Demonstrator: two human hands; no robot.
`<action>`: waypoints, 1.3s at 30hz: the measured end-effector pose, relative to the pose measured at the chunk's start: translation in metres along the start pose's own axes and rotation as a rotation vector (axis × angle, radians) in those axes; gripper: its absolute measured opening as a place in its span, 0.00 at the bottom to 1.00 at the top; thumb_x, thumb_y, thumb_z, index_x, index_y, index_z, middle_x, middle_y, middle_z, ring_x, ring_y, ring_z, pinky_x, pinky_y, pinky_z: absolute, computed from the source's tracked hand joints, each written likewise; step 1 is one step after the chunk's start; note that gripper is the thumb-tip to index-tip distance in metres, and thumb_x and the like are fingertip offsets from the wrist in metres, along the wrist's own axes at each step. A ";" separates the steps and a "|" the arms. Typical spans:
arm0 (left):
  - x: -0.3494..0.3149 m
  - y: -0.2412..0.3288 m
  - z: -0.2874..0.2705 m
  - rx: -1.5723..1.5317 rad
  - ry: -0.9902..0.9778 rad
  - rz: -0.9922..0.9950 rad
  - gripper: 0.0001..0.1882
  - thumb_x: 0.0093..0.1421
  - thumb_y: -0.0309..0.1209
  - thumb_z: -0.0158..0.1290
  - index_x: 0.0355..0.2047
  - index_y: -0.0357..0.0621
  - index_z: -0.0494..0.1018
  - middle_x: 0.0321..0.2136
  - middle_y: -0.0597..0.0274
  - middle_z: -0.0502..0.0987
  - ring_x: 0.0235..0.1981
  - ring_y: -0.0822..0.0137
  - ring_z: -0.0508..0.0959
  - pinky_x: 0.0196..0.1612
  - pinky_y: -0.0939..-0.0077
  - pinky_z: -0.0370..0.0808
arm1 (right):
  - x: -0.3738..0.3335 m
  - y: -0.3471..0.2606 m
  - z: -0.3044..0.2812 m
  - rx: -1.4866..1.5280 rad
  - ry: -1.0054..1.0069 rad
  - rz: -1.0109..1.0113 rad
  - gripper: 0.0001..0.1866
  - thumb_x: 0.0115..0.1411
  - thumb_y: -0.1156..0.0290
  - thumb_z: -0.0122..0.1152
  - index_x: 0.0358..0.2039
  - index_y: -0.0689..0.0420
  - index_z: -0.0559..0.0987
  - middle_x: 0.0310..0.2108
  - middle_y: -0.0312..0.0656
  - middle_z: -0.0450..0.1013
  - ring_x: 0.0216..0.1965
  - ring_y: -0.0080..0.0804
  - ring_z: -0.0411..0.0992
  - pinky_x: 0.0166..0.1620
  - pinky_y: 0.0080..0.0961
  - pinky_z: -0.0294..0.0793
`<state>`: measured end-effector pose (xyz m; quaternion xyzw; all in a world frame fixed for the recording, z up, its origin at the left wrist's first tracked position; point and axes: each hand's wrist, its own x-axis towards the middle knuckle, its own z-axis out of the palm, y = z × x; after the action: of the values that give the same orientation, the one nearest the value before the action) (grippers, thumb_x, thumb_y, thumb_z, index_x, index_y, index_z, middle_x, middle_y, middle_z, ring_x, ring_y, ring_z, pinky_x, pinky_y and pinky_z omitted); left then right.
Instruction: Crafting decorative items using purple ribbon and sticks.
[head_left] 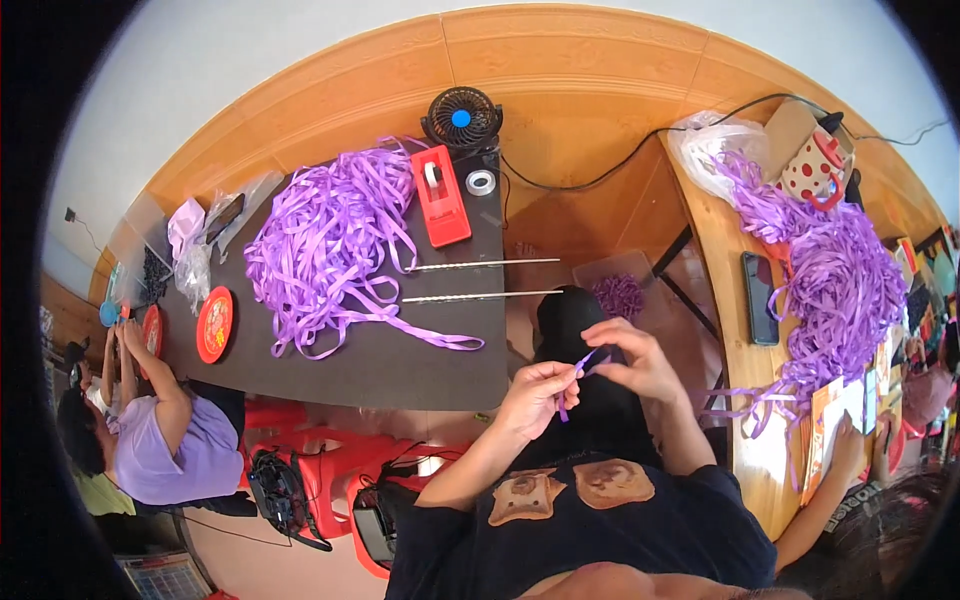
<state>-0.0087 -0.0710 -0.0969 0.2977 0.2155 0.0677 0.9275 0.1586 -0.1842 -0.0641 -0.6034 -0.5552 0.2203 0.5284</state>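
Between my two hands, above my lap, is a short length of purple ribbon (562, 408). My left hand (543, 394) pinches it between thumb and fingers, with a tail hanging below. My right hand (640, 362) is close by on the right, thumb and fingers curled toward each other around the ribbon's upper part; the ribbon passes at its fingertips. To the left, a large tangled heap of purple ribbon (325, 240) covers much of the dark table (450, 370). Two thin pale twisted rods (480, 297) lie across that table's right edge, pointing toward my hands.
A red tape dispenser (440, 205), a tape roll (480, 182) and a small black fan (461, 115) stand at the back. The wooden table (750, 400) on the right bears more ribbon, a phone (760, 300) and a dotted mug (812, 170). A bin of purple pieces (618, 295) sits below. People work on both sides.
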 end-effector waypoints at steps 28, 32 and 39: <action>0.058 -0.009 -0.011 1.143 0.445 0.908 0.04 0.53 0.22 0.54 0.30 0.34 0.75 0.21 0.56 0.76 0.20 0.71 0.74 0.24 0.78 0.69 | 0.062 0.041 0.009 -1.088 0.301 -0.418 0.15 0.41 0.71 0.58 0.33 0.60 0.77 0.37 0.43 0.71 0.38 0.34 0.69 0.37 0.29 0.63; 0.079 0.001 -0.016 0.437 0.280 0.596 0.06 0.57 0.24 0.52 0.34 0.35 0.75 0.23 0.61 0.77 0.21 0.74 0.75 0.27 0.83 0.73 | 0.096 0.050 0.001 -1.056 0.418 -0.512 0.18 0.40 0.69 0.62 0.36 0.54 0.77 0.38 0.41 0.71 0.37 0.35 0.70 0.37 0.29 0.62; 0.093 0.014 -0.019 0.228 0.130 0.512 0.10 0.60 0.29 0.50 0.39 0.36 0.74 0.23 0.60 0.77 0.24 0.72 0.76 0.32 0.81 0.73 | 0.140 0.070 -0.002 -0.901 0.459 -0.581 0.21 0.37 0.69 0.65 0.37 0.51 0.77 0.38 0.39 0.71 0.35 0.34 0.70 0.36 0.29 0.62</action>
<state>0.0664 -0.0256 -0.1362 0.4400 0.1987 0.2938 0.8250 0.2314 -0.0468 -0.0804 -0.6238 -0.6082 -0.3281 0.3653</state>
